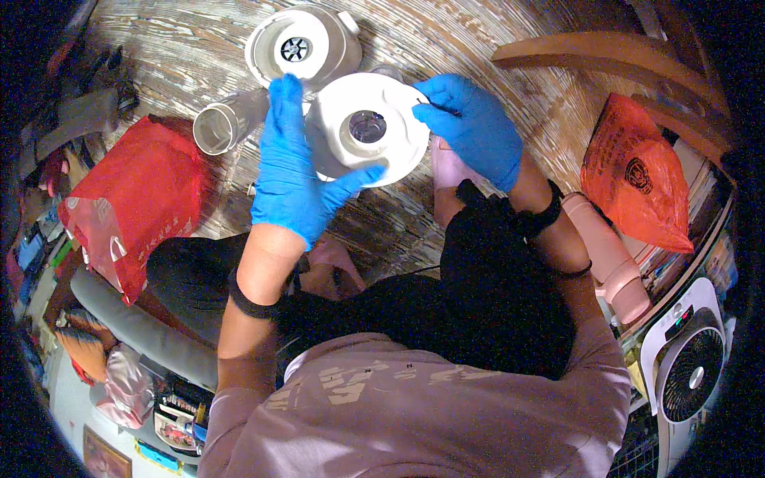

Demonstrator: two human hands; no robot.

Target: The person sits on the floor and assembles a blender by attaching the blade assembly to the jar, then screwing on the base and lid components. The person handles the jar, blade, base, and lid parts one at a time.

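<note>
While the person sat over the worn, white-streaked wooden floor (446, 48), both hands in blue gloves held a round white plastic appliance part with a clear circular centre (368, 127) between them. The left hand (291, 171) was clasped on the part's left edge, fingers stretched up along its rim and thumb hooked under its lower side. The right hand (470, 127) pinched the opposite, upper right edge with curled fingertips, so the part sat tilted between the two holds, raised above the person's lap. Just beyond the left fingertips lay a second white round plastic base with a dark toothed hub (301, 48) on the floor, and beside it, a little left of the grasp, a clear cylindrical jar (223, 126) on its side. Further left of the grasp rested a red plastic bag (139, 195); well to the right of it lay an orange plastic bag (633, 171) and a pink plastic handle-shaped object (610, 255).
</note>
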